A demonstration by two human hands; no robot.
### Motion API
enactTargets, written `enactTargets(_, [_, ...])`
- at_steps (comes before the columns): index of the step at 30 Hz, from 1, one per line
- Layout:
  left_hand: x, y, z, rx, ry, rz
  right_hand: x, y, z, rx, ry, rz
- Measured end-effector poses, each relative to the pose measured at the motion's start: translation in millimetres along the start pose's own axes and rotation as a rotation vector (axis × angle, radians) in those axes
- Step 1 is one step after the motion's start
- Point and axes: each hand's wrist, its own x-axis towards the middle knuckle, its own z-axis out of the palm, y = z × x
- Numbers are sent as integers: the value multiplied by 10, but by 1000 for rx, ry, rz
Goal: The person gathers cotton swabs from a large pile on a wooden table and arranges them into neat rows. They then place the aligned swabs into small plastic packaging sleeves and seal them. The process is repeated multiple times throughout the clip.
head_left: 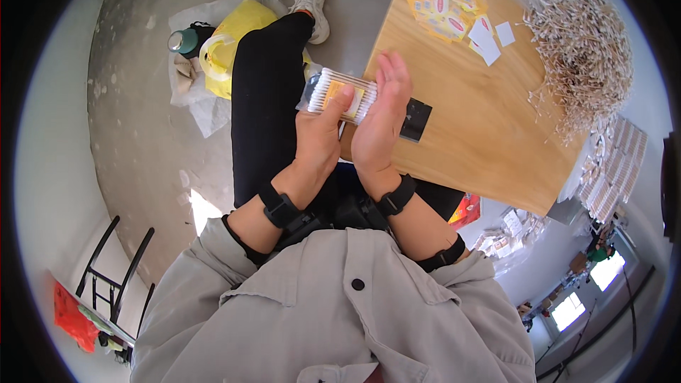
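A small clear pack of cotton swabs [328, 89] with a yellow-and-white card inside is held above the near left edge of the table. My left hand [316, 138] is closed round it, the thumb pressing on its front. Against the right end of the pack lies the palm side of my right hand [383, 117], its fingers stretched out and slightly blurred. White swab tips show at the pack's left and right sides. Loose plastic film sticks out at its left end. What my left fingers do behind the pack is hidden.
A wooden table [482, 120] bears a black rectangular piece [416, 120], scattered yellow and white cards [447, 14] and a big heap of loose cotton swabs [585, 50]. Many filled packs [616, 167] lie beyond its right edge. On the floor are a yellow bag [230, 39] and a bottle [183, 41].
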Motion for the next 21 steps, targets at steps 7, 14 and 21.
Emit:
enactTargets(7, [-76,16,69,105,-75,9,7,2,88,-93,-71,-14])
enactTargets(14, [-95,102,45,148,-37,-1,12,-55,238,-133,-118,-187])
enactTargets(21, [-201,997,-345,178,-21,352,-55,-375,1010,467,-346,105])
